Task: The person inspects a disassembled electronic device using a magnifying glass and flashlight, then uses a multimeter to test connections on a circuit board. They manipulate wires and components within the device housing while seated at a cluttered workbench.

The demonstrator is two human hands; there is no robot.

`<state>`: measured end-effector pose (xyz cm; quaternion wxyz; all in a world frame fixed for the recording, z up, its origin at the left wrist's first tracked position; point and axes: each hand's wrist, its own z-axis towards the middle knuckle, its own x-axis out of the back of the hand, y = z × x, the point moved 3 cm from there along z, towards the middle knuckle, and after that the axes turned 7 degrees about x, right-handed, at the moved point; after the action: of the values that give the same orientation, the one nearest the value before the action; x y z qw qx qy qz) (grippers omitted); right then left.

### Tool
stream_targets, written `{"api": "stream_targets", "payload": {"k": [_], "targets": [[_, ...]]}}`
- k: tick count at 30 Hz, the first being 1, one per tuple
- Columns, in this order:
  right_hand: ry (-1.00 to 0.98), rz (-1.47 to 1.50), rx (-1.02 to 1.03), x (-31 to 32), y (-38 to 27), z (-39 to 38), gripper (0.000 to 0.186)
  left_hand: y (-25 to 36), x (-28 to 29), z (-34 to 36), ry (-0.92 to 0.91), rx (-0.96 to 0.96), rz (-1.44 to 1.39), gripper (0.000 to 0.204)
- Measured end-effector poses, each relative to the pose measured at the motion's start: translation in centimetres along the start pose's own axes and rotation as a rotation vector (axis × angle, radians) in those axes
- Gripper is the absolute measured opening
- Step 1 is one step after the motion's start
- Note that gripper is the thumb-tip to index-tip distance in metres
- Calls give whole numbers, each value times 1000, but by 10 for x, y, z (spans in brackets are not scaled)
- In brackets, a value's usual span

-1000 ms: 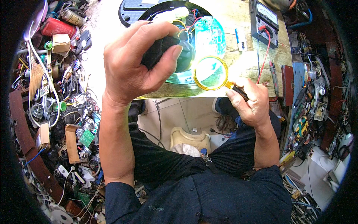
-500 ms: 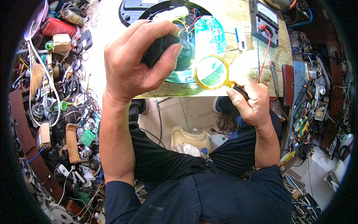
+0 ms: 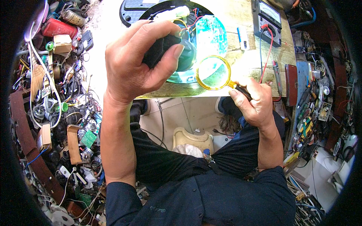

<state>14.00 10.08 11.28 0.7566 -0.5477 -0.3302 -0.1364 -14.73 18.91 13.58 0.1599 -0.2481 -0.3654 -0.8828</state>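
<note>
Magnifier over the circuit board

My left hand (image 3: pixel 132 67) grips a dark, perhaps round part (image 3: pixel 166 47); my right hand (image 3: pixel 254 103) clasps the magnifying glass (image 3: pixel 213 73) above the blue circuit board (image 3: pixel 211 35)

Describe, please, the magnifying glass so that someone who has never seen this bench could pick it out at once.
Start at the wooden worktable at the top of the view, then find the blue-green circuit board lying on it. Just below the board, over the table's near edge, the right hand holds the magnifying glass by its dark handle. Its round yellow rim around a clear lens sets it apart from everything nearby.

Meter dial (image 3: pixel 268 15) (white) — table's far-right.
</note>
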Motion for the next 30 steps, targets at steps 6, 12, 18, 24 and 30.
{"api": "stream_targets", "payload": {"k": [6,12,18,24,30], "targets": [[-5,17,-6,-1,0,0,21,-1,-1,0,22,-18,-8,28],[0,7,25,-1,1,0,21,0,0,-1,-11,16,-1,28],[18,-19,62,-2,2,0,21,-5,-3,2,87,-66,-30,28],[10,-3,53,-2,1,1,21,-5,-3,2,85,-58,-35,28],[-29,-9,20,-1,1,0,21,-4,-1,2,77,-63,-23,28]]}}
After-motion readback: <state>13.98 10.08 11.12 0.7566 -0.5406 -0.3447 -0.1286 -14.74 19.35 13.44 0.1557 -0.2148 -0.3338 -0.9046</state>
